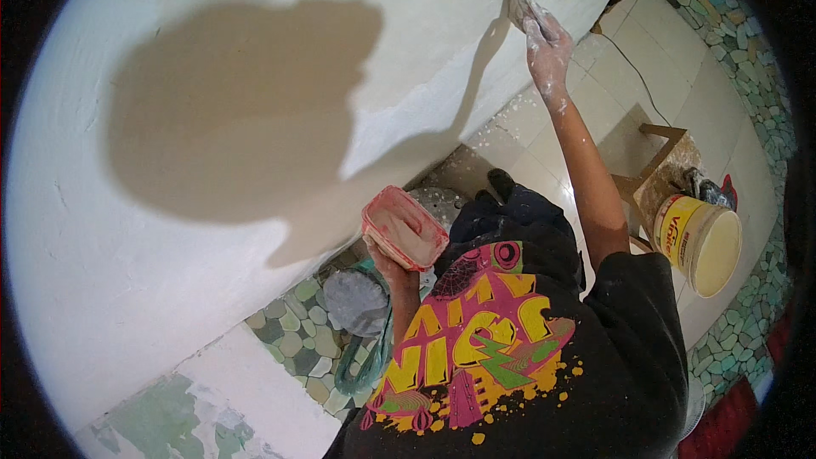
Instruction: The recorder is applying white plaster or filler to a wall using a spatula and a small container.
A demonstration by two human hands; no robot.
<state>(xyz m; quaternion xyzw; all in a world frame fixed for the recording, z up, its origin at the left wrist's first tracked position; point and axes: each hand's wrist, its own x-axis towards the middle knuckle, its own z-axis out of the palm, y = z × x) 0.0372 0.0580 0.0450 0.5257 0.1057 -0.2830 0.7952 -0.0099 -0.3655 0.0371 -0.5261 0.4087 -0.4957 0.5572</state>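
My left hand (389, 265) is closed around a red rectangular tub (379, 242), holding it from beneath and the side at waist height. Inside the tub lies white putty (410, 236), smeared up the walls. Up and to the right, my right arm is stretched out. Its hand (548, 44), spotted with white, grips a putty knife (515, 8) whose flat blade is at the pale wall (442, 34). Whether the blade's edge presses on the wall cannot be told. The knife's handle is mostly hidden by my fingers.
At right, a wooden stool (677, 161) with splatters stands beside a yellow-and-white bucket (716, 253). A thin cable (639, 72) crosses the pale tiles. Near my left forearm, a grey round object (355, 301) rests over green pebble tiles (297, 323). Shadows fall on the wall.
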